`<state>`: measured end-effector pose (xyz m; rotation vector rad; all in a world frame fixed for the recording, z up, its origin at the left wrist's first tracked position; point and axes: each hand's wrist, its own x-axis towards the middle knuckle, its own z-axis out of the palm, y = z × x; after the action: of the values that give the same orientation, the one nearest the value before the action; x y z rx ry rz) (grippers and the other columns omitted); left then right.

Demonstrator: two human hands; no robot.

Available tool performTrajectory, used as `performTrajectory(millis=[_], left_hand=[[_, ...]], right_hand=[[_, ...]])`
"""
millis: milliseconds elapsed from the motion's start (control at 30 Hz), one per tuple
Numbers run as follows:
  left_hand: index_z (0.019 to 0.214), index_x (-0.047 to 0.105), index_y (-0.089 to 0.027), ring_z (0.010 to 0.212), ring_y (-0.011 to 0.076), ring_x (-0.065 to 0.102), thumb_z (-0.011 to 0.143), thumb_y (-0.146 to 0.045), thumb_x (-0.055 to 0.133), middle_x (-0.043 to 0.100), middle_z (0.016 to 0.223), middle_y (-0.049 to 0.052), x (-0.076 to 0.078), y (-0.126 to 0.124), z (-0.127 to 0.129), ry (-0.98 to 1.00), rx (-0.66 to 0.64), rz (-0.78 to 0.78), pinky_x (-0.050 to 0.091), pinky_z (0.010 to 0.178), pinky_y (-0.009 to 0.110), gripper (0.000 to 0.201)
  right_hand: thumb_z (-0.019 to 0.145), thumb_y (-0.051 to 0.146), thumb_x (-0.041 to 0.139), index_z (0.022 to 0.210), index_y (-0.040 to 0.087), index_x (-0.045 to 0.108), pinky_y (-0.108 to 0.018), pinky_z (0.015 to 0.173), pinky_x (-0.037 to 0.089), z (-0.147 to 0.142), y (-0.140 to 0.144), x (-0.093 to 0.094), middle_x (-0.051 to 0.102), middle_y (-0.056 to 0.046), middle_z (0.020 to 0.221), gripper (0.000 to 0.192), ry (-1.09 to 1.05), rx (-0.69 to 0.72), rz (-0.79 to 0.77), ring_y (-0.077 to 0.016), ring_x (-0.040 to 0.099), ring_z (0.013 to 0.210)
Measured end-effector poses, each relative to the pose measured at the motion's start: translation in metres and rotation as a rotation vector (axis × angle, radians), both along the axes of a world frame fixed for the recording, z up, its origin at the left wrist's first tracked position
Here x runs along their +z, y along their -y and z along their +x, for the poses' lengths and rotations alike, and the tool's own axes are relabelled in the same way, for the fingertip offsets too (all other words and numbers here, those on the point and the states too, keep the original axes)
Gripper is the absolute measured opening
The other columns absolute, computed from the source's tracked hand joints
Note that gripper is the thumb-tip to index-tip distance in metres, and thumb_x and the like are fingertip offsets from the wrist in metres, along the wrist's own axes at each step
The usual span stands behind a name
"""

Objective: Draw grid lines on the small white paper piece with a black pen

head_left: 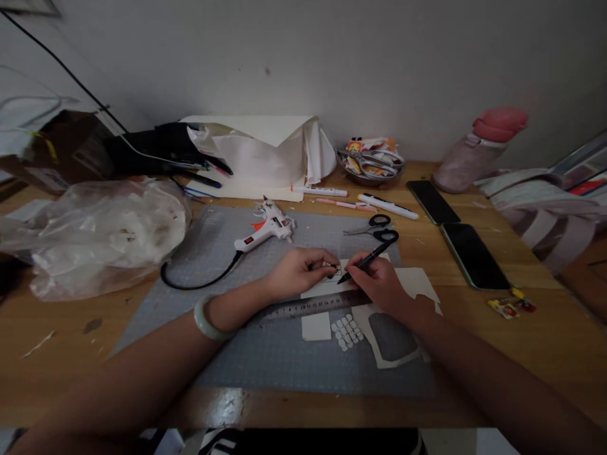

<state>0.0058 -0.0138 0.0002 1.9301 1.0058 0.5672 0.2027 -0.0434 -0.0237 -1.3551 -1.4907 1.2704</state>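
1. My right hand (379, 282) is closed around a black pen (367, 259), its tip down on a small sheet of white paper (348, 268) that lies on the grey cutting mat (265, 354).
2. My left hand (298, 272) is pinched narrow, fingertips pressing a tiny piece against that same paper just left of the pen tip; what the piece is, I cannot tell.
3. A metal ruler (313, 306) lies on the mat just nearer to me than the paper, running under both hands.
4. Nearer still on the mat sit a small white square (316, 327), a cluster of little white cut-outs (347, 332) and a paper scrap with a hole cut in it (393, 341).
5. Beyond the paper on the mat lie black-handled scissors (377, 229); to their left a white glue gun (265, 230) with its black cord.
6. Off the mat's right edge two phones (474, 256) lie face up on the wooden table (545, 354).
7. Off the mat's left edge is a crumpled plastic bag (95, 234).
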Motion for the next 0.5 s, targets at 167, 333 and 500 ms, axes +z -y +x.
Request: performTrajectory(millis=[167, 333, 500], left_hand=[[0.096, 0.071, -0.018, 0.064, 0.0100, 0.058, 0.086, -0.022, 0.059, 0.066, 0.065, -0.004, -0.0013, -0.0003, -0.0003, 0.000, -0.005, 0.002, 0.039, 0.056, 0.017, 0.016], [0.096, 0.071, -0.018, 0.063, 0.0095, 0.058, 0.086, -0.022, 0.059, 0.066, 0.067, -0.004, -0.0018, -0.0003, -0.0003, -0.014, -0.008, 0.015, 0.040, 0.057, 0.017, 0.016], [0.098, 0.071, -0.017, 0.064, 0.0097, 0.059, 0.087, -0.022, 0.059, 0.067, 0.069, -0.003, -0.0014, -0.0004, 0.0002, -0.034, -0.011, 0.030, 0.040, 0.058, 0.017, 0.017]], right_hand=[[0.074, 0.039, 0.059, 0.070, 0.021, 0.057, -0.023, 0.047, 0.042, 0.0002, -0.0003, 0.0003, 0.052, 0.003, 0.057, 0.019, 0.022, 0.006, 0.013, -0.0118, 0.049, 0.051], [0.075, 0.038, 0.059, 0.070, 0.020, 0.057, -0.022, 0.047, 0.040, 0.0005, -0.0005, -0.0004, 0.051, 0.003, 0.056, 0.018, 0.005, 0.011, 0.013, -0.0113, 0.048, 0.051], [0.074, 0.037, 0.060, 0.070, 0.020, 0.057, -0.023, 0.048, 0.039, 0.0004, -0.0005, 0.0001, 0.051, 0.003, 0.056, 0.018, -0.005, 0.008, 0.025, -0.0107, 0.046, 0.050]])
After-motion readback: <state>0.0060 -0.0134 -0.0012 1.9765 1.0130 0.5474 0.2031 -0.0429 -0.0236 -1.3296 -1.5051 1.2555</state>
